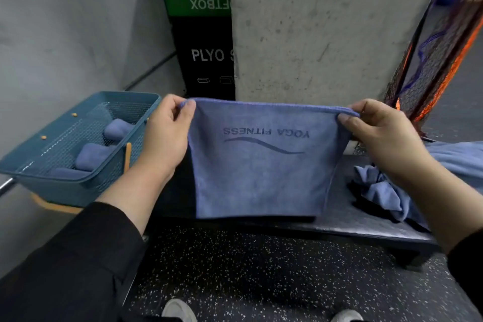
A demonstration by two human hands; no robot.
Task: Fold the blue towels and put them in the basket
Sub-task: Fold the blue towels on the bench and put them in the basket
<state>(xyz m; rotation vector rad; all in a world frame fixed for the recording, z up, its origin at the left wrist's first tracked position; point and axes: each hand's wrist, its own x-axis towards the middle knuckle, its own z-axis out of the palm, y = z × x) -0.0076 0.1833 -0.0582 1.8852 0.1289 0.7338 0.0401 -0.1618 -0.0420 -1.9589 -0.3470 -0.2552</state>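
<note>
Hanging dead centre of frame, the blue towel (258, 165) was stretched w/ its top edge running left-right, so the long axis of the held edge lay straight across between the two grips. Left hand (167, 133) pinched the top-left corner, thumb over the hem, fingers curled behind; right hand (384, 136) pinched the top-right corner the same way. Both clenched on cloth, neither released.

The sheet dropped straight down from that edge, logo upside down and facing the camera, bottom hem looking to reach the dark table (366, 227) at lower centre; contact or just above, couldn't tell.

Key relation: the basket (78, 185) sat at mid-left, just beside the left wrist, w/ folded towels (91, 155) already inside. So the left hand was the nearer one for the drop-off, by my read. Unfolded towels (384, 191) lay crumpled at mid-right, under the right forearm.

Both forearms were raised and reached fwd, roughly level, palms turned inward. Fold probably not yet begun; next move likely brings one corner across to the other.
</note>
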